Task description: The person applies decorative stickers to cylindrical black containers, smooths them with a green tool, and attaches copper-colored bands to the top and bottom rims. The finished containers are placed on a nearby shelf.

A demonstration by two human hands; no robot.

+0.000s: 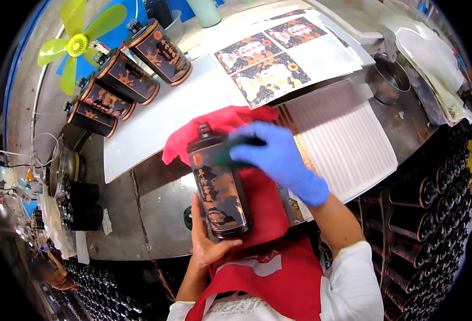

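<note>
My left hand point(206, 241), bare, grips the lower end of a black bottle point(217, 184) with an orange and gold label. The bottle lies tilted, cap pointing away from me, over a red cloth point(222, 122) on the metal table point(161, 206). My right hand point(279, 155) wears a blue glove and presses a dark green pad point(230, 152) against the upper part of the bottle's label. The pad is mostly hidden under the gloved fingers.
Several labelled bottles point(123, 77) lie in a row on a white sheet point(155, 123) at the back left. Printed label sheets point(271, 59) lie behind, a ribbed white sheet point(343, 136) to the right, a metal cup point(388, 80) beyond. Dark bottles point(423, 214) fill racks right and below.
</note>
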